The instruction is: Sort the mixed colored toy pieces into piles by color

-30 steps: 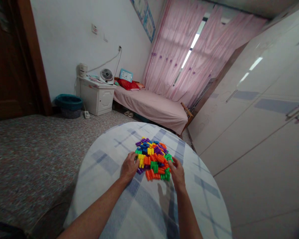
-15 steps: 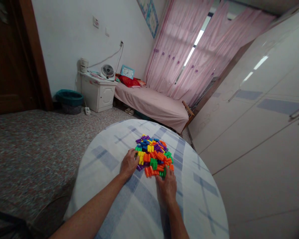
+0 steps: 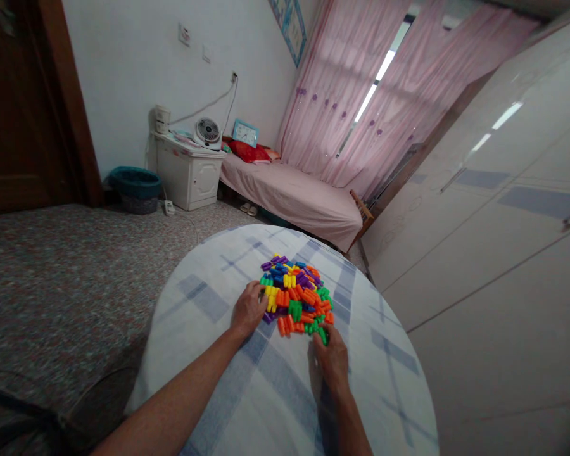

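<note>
A heap of colourful plastic building blocks [image 3: 295, 294] lies in the middle of the round table. At its left edge my left hand [image 3: 250, 310] is closed, with thumb and curled fingertips against a yellow block [image 3: 272, 299]; part of that grip is hidden. My right hand [image 3: 333, 358] pinches a green block [image 3: 322, 335] at the near right edge of the heap. Orange blocks [image 3: 286, 326] and another green block [image 3: 295, 310] lie between the two hands. Purple, blue and yellow pieces make up the far side.
A blue and white checked cloth [image 3: 209, 367] covers the table. Beyond it stand a bed [image 3: 294, 196], a white cabinet [image 3: 194, 174] with a fan [image 3: 208, 132], and a teal bin [image 3: 135, 183]. A white wardrobe [image 3: 494, 272] runs along the right.
My right hand has drawn slightly right and toward me, and the green block now shows at its fingertips. My left hand stays by the yellow block. The view has shifted slightly.
</note>
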Motion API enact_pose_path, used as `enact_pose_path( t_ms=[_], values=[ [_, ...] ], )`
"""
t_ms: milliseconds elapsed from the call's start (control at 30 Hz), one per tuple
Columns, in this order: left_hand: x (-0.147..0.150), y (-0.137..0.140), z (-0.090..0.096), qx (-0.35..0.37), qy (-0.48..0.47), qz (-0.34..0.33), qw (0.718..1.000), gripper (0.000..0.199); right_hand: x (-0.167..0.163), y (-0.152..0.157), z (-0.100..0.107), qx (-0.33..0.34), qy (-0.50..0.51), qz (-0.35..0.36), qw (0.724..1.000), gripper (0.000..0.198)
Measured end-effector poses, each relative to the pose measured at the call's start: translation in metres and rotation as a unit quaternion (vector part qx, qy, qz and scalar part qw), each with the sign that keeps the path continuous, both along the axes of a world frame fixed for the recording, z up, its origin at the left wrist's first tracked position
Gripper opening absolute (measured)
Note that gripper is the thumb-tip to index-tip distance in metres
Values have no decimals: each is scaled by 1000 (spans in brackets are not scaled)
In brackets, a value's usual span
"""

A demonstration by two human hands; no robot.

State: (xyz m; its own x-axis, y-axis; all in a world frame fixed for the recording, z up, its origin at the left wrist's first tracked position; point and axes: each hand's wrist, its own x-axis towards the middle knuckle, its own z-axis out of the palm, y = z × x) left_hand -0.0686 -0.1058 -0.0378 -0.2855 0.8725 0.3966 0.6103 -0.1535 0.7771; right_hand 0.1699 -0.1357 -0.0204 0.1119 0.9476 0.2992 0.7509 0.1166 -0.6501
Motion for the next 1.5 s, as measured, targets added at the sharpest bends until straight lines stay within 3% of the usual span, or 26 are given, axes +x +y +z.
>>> enact_pose_path(
  t_ms=[100,233,400,467,567,700,800,967,1067,1167,1267,1367,1500],
  values=[
    [0,0,1,-2,1,2,1000,27,11,9,8,-64,132,2,989,38],
    [0,0,1,2,-1,0,1000,26,12,33,30,-147,277,21,949,49],
    [-1,1,-2,6,-4,-4,1000,26,-3,69,61,-76,352,60,931,66],
    [-1,1,-2,3,-3,-4,1000,26,-3,79,62,-35,334,61,940,70],
    [-1,0,-2,3,1,-2,1000,26,9,85,46,-5,253,18,967,69],
    [-1,1,-1,8,2,-6,1000,27,33,82,13,-32,178,-32,983,64],
    [-1,2,-2,5,2,-4,1000,27,40,82,1,-32,155,1,987,58],
    [-1,2,-4,2,5,-4,1000,27,35,89,2,-29,-3,97,995,57],
    [-1,1,-3,2,7,-4,1000,27,32,90,7,-45,-103,98,989,55],
    [-1,1,-3,-1,5,-2,1000,27,30,86,11,-47,-161,69,983,37],
    [-2,2,-3,-2,4,-4,1000,27,29,81,10,-31,-146,37,988,18],
    [-2,4,-5,-7,4,-9,1000,27,33,78,5,0,-84,5,996,15],
    [-4,6,-9,-8,6,-13,1000,28,43,80,-1,-4,118,-71,990,24]
  ],
)
